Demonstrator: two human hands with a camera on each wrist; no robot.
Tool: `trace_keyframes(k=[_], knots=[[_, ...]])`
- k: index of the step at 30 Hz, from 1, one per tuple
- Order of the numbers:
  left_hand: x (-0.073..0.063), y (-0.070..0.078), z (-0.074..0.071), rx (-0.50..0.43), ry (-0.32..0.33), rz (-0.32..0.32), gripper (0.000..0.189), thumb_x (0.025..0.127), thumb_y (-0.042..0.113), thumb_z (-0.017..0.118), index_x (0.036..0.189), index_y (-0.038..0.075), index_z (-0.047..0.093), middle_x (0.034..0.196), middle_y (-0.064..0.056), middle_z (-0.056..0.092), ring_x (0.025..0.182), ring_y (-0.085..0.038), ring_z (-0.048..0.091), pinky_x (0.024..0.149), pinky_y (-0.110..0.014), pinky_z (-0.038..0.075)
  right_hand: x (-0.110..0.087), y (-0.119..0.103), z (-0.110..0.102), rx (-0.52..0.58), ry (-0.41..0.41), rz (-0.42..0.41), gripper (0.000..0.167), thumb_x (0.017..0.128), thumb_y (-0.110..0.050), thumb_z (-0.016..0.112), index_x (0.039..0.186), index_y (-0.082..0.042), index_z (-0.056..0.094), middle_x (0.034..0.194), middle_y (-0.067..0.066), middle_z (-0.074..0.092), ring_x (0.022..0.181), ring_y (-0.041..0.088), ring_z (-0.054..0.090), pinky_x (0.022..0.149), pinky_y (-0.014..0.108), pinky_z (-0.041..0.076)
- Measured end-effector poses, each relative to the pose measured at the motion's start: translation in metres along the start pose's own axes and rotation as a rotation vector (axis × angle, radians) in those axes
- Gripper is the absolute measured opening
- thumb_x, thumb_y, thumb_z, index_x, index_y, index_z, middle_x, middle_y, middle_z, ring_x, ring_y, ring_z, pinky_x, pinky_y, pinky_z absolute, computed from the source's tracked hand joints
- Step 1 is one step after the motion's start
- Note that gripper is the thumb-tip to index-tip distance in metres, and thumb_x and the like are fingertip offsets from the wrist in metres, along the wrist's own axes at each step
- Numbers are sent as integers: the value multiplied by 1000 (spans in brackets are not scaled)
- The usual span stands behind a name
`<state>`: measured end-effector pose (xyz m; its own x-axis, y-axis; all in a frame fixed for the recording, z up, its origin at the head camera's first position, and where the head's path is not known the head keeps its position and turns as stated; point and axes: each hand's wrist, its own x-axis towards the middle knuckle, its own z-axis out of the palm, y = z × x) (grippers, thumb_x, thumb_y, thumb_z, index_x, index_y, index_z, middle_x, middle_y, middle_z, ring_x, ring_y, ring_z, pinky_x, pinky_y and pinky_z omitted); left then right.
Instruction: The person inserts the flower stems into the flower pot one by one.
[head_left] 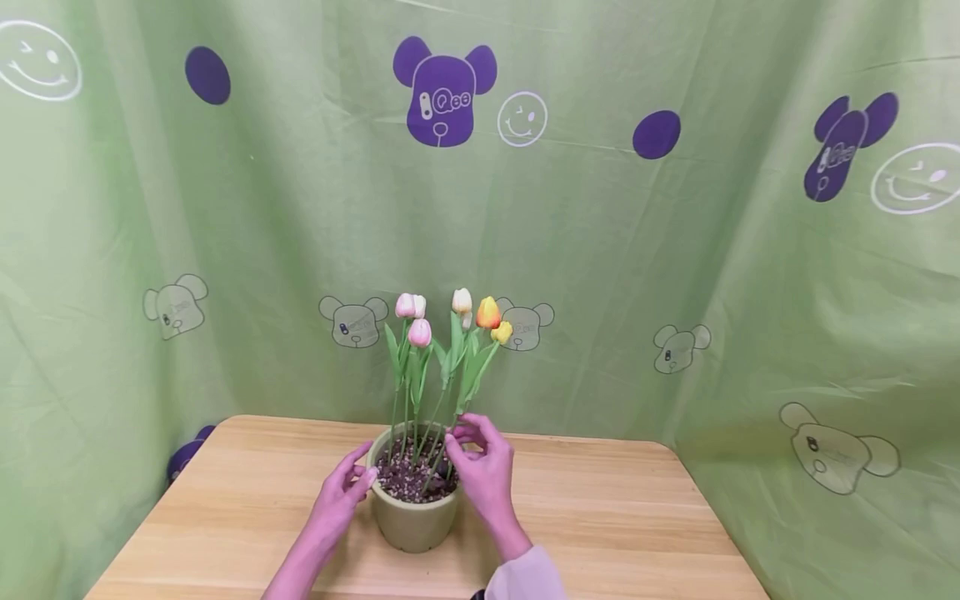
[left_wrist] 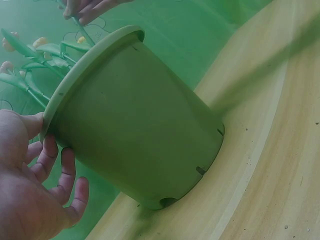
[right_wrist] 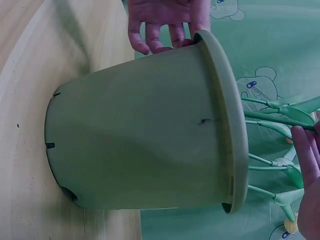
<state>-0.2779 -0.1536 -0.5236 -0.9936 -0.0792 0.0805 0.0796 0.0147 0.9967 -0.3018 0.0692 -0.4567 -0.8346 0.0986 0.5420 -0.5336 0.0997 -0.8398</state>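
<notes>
A light green flowerpot (head_left: pixel 415 527) stands upright on the table, filled with dark, speckled soil (head_left: pixel 403 485). Artificial tulips rise from it: pink ones (head_left: pixel 420 333) at the left, a cream one (head_left: pixel 461 301) in the middle, an orange one (head_left: pixel 488 312) and a yellow one (head_left: pixel 502 332) at the right. My left hand (head_left: pixel 337 498) grips the pot's left rim, thumb over the edge and fingers against the outer wall. On the right, my right hand (head_left: pixel 486 467) pinches a green tulip stem (right_wrist: pixel 280 120) just above the rim; which bloom it carries I cannot tell.
The pot is near the middle of a pale wooden table (head_left: pixel 600 517) with rounded back corners. Behind and at both sides hangs a green curtain (head_left: pixel 585 250) printed with bear heads and smiley faces. Slots and notches show around the pot's base.
</notes>
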Motion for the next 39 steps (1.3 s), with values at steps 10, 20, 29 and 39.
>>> trace_keyframes(k=[10, 20, 29, 39], knots=[[-1, 1, 1, -3, -4, -5, 60, 102, 18, 63, 158, 13, 41, 111, -14, 63, 93, -14, 58, 93, -32, 51, -13, 9, 5, -41, -45, -17, 21, 86, 2, 78, 105, -7, 74, 93, 10, 75, 83, 17, 72, 70, 25, 62], [-2, 1, 3, -2, -7, -3, 61, 102, 18, 63, 159, 11, 39, 111, -13, 63, 93, -13, 57, 91, -30, 50, -17, 17, 6, -50, -115, 17, 19, 90, -1, 75, 108, 3, 71, 95, 13, 73, 84, 18, 71, 71, 31, 63], [-4, 1, 3, 0, -5, -5, 62, 102, 19, 64, 158, 11, 40, 110, -13, 63, 93, -14, 58, 92, -31, 51, -20, 29, 7, -40, -157, 120, 17, 91, 0, 74, 107, 5, 69, 98, 16, 72, 86, 30, 73, 73, 35, 64], [-3, 3, 1, 19, -9, -13, 60, 103, 20, 61, 159, 14, 39, 113, -14, 63, 98, -16, 58, 95, -35, 50, -18, 29, 11, -66, -225, 128, 16, 92, -1, 72, 107, 6, 70, 98, 17, 72, 83, 21, 72, 73, 28, 63]])
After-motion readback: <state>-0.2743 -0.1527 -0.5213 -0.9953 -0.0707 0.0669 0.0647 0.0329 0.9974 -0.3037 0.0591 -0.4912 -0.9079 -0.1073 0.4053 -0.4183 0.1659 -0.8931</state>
